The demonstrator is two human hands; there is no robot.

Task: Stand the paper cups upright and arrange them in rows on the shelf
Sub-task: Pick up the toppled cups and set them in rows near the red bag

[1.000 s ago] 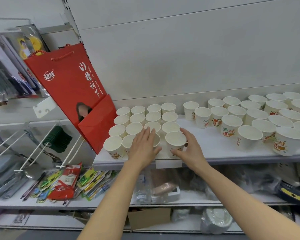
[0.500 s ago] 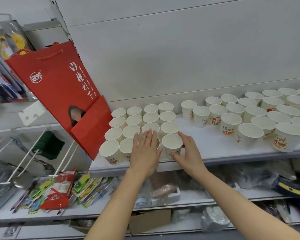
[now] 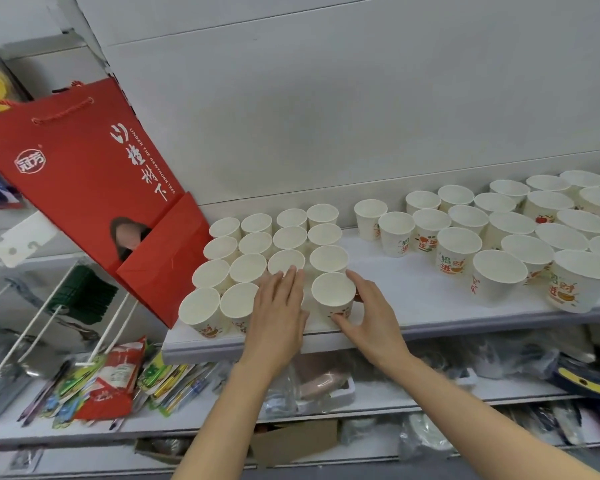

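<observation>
Sixteen or so paper cups point(image 3: 274, 252) stand upright in a tight block of four rows at the left end of the white shelf point(image 3: 413, 292), mouths up. At the near right corner of that block is the front cup point(image 3: 333, 297), which the right hand point(image 3: 371, 318) grips: its thumb presses the near side low on the printed wall and the other fingers point(image 3: 355, 280) curl round the right side, so the hand is closed around the cup. The left hand point(image 3: 278, 313) lies flat with its fingers pressed together and straight, palm down, covering the third cup of the near row; the fingertips reach the rim of the cup behind it. Whether that palm touches the covered cup cannot be told.

To the right, well apart from the block, a looser group of upright cups point(image 3: 499, 233) with red and green print fills the rest of the shelf. A red paper bag point(image 3: 84, 181) leans tilted just beside the block's left edge. Packets and pens point(image 3: 118, 382) lie on the lower shelf below.
</observation>
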